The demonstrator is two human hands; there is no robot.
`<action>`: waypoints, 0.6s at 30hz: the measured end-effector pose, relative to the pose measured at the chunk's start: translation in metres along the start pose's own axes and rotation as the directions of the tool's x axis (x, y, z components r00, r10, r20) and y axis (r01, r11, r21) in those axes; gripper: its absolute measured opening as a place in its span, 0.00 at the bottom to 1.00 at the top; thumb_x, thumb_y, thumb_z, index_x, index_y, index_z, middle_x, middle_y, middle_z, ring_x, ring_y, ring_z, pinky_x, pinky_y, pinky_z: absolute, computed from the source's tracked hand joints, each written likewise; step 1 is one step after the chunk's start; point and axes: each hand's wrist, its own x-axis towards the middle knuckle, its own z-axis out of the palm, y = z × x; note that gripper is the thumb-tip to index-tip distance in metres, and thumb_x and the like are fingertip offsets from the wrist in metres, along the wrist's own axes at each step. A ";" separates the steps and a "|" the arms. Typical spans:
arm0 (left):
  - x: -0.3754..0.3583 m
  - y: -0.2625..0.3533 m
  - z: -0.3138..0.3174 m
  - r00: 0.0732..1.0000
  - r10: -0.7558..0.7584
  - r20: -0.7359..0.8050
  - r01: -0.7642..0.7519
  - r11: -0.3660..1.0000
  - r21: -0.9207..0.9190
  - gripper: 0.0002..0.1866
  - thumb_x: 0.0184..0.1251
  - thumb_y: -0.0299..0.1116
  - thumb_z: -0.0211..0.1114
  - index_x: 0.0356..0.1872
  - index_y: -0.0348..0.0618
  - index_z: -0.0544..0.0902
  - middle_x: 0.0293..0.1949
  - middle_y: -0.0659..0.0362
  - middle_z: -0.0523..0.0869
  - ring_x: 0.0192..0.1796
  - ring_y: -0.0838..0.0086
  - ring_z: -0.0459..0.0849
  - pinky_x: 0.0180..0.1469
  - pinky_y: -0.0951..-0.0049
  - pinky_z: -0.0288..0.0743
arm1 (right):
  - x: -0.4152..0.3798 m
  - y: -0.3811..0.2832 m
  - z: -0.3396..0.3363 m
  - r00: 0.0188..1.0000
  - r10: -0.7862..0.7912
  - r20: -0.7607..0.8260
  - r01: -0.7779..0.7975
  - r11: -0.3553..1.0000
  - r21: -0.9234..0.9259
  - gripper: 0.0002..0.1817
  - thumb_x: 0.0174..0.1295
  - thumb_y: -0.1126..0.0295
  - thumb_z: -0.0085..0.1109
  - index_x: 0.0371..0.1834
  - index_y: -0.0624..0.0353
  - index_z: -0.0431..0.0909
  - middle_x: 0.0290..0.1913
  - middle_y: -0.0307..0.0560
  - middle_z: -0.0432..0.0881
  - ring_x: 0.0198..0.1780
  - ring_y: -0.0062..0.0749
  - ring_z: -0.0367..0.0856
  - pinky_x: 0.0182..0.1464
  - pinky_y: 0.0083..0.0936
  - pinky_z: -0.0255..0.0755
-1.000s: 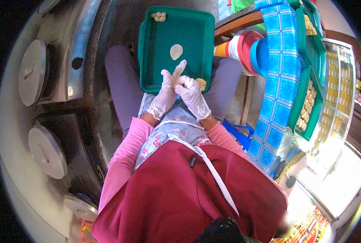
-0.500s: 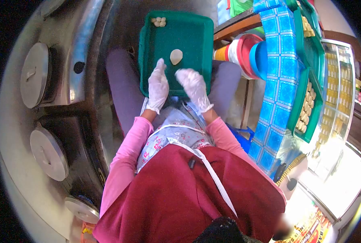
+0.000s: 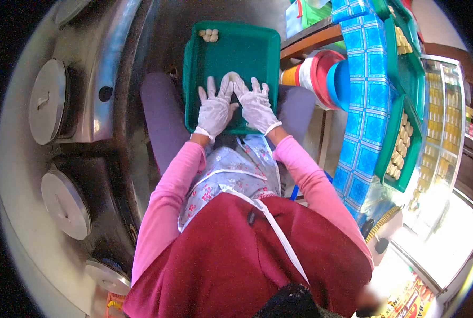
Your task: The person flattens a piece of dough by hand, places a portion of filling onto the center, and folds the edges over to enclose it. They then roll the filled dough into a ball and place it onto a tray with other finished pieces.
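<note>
A green tray (image 3: pixel 247 47) rests on my lap between the thighs. My left hand (image 3: pixel 215 110), in a thin white glove, lies over its near half with the fingers spread. Mirroring it, my gloved right hand (image 3: pixel 256 106) has its fingers stretched out too. Both index fingers meet on a flat pale piece of dough (image 3: pixel 233 75), which they mostly cover. Several small dough balls (image 3: pixel 209 35) sit clustered in the tray's far left corner.
Lidded metal pots (image 3: pixel 48 102) stand along the left. On the right, a table with a blue checked cloth (image 3: pixel 357 106) carries green trays (image 3: pixel 380 164) of shaped dough pieces (image 3: pixel 400 146). Red and blue round tubs (image 3: pixel 338 79) are beside my right knee.
Both hands have moved forward and together onto the dough piece. Their fingers, more curled before, are now spread and flat. The dough was fully visible earlier.
</note>
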 end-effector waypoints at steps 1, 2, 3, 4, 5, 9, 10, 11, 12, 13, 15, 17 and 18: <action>-0.006 -0.001 0.002 1.000 -0.019 0.023 0.020 1.000 -0.009 0.38 0.74 0.53 0.58 0.78 0.41 0.65 0.80 0.53 0.62 0.80 0.34 0.53 0.73 0.24 0.51 | -0.006 -0.002 0.002 1.000 -0.014 0.017 0.014 1.000 -0.026 0.42 0.55 0.74 0.58 0.80 0.50 0.64 0.80 0.46 0.65 0.73 0.63 0.67 0.68 0.60 0.57; -0.002 -0.003 0.002 0.999 -0.030 0.024 0.030 1.000 0.006 0.39 0.73 0.52 0.59 0.78 0.40 0.64 0.80 0.53 0.62 0.80 0.34 0.53 0.73 0.24 0.51 | -0.003 0.003 -0.004 0.999 -0.038 -0.022 0.037 0.999 -0.012 0.39 0.54 0.73 0.59 0.76 0.51 0.69 0.74 0.49 0.71 0.70 0.56 0.69 0.67 0.56 0.59; -0.001 -0.003 0.002 0.999 -0.040 0.030 0.040 0.999 0.018 0.39 0.73 0.52 0.60 0.78 0.40 0.64 0.81 0.52 0.61 0.80 0.34 0.53 0.73 0.24 0.50 | 0.008 0.007 -0.013 1.000 -0.002 -0.002 0.002 0.998 0.055 0.36 0.56 0.71 0.58 0.74 0.52 0.71 0.72 0.50 0.72 0.68 0.56 0.70 0.66 0.57 0.60; -0.005 0.000 0.002 0.998 -0.047 0.044 0.046 0.999 0.027 0.39 0.72 0.51 0.61 0.78 0.40 0.63 0.81 0.52 0.61 0.80 0.34 0.53 0.73 0.24 0.50 | 0.021 0.011 -0.022 0.999 0.038 0.027 -0.041 0.991 0.124 0.33 0.58 0.70 0.58 0.72 0.53 0.73 0.71 0.52 0.73 0.66 0.56 0.71 0.65 0.57 0.60; -0.003 0.000 0.000 0.998 -0.048 0.034 0.048 0.999 0.008 0.40 0.73 0.52 0.60 0.79 0.40 0.62 0.81 0.52 0.60 0.80 0.33 0.52 0.73 0.24 0.49 | 0.038 0.019 -0.028 0.996 0.075 0.043 -0.082 0.980 0.183 0.30 0.60 0.69 0.58 0.70 0.54 0.75 0.69 0.53 0.74 0.64 0.56 0.73 0.64 0.58 0.60; -0.014 0.003 0.000 0.994 -0.071 0.077 0.072 0.997 -0.009 0.41 0.74 0.53 0.59 0.80 0.39 0.60 0.81 0.51 0.60 0.80 0.30 0.50 0.73 0.23 0.48 | 0.098 0.011 -0.018 0.895 0.048 -0.444 -0.157 0.965 -0.211 0.39 0.60 0.62 0.62 0.77 0.54 0.65 0.70 0.66 0.71 0.69 0.59 0.68 0.64 0.58 0.62; -0.012 0.003 -0.004 0.993 -0.083 0.087 0.082 0.996 0.016 0.41 0.73 0.53 0.59 0.79 0.39 0.60 0.81 0.50 0.61 0.80 0.30 0.50 0.73 0.23 0.48 | 0.103 0.003 -0.019 0.908 0.065 -0.414 -0.089 0.995 -0.039 0.39 0.63 0.65 0.58 0.80 0.52 0.58 0.74 0.72 0.64 0.72 0.66 0.64 0.67 0.63 0.61; -0.010 0.004 -0.009 0.991 -0.096 0.096 0.092 0.995 0.041 0.41 0.73 0.53 0.59 0.79 0.39 0.61 0.80 0.50 0.62 0.80 0.30 0.50 0.73 0.23 0.48 | 0.116 0.005 0.006 0.910 0.018 -0.414 -0.089 0.984 -0.152 0.38 0.65 0.67 0.55 0.81 0.52 0.56 0.75 0.74 0.61 0.73 0.68 0.62 0.69 0.66 0.59; -0.011 0.003 -0.009 0.990 -0.114 0.085 0.113 0.993 0.017 0.40 0.73 0.52 0.60 0.78 0.39 0.62 0.81 0.50 0.61 0.80 0.30 0.51 0.73 0.23 0.48 | 0.119 0.003 0.022 0.908 -0.009 -0.419 -0.068 0.984 -0.167 0.39 0.65 0.68 0.55 0.81 0.52 0.55 0.76 0.75 0.60 0.73 0.69 0.62 0.68 0.66 0.59; -0.010 0.002 -0.008 0.989 -0.123 0.078 0.122 0.992 0.017 0.40 0.73 0.52 0.61 0.78 0.39 0.63 0.81 0.51 0.61 0.79 0.29 0.51 0.73 0.23 0.48 | 0.123 0.003 0.033 0.904 -0.034 -0.426 -0.049 0.982 -0.183 0.40 0.65 0.68 0.55 0.82 0.52 0.54 0.76 0.76 0.60 0.73 0.70 0.62 0.68 0.66 0.59; -0.012 0.003 -0.006 0.989 -0.129 0.073 0.129 0.992 0.010 0.40 0.72 0.51 0.61 0.78 0.39 0.63 0.81 0.52 0.62 0.79 0.28 0.51 0.73 0.24 0.48 | 0.127 0.002 0.034 0.901 0.027 -0.433 -0.113 0.978 -0.175 0.41 0.65 0.69 0.55 0.83 0.51 0.51 0.77 0.77 0.58 0.73 0.71 0.62 0.68 0.67 0.60; -0.015 -0.001 0.002 0.987 -0.158 -0.018 0.157 0.987 -0.037 0.34 0.71 0.40 0.62 0.74 0.35 0.69 0.77 0.45 0.67 0.77 0.34 0.59 0.75 0.37 0.56 | 0.125 0.004 0.033 0.910 0.033 -0.413 -0.123 0.973 -0.194 0.42 0.65 0.70 0.54 0.83 0.51 0.51 0.76 0.78 0.58 0.73 0.71 0.62 0.67 0.68 0.59; -0.018 -0.006 0.008 0.981 -0.183 -0.060 0.180 0.982 -0.054 0.32 0.69 0.37 0.61 0.72 0.33 0.70 0.75 0.43 0.69 0.77 0.36 0.61 0.75 0.41 0.58 | 0.127 0.005 0.034 0.907 0.012 -0.422 -0.123 0.963 -0.238 0.43 0.65 0.71 0.53 0.84 0.52 0.47 0.77 0.79 0.56 0.74 0.71 0.62 0.68 0.67 0.59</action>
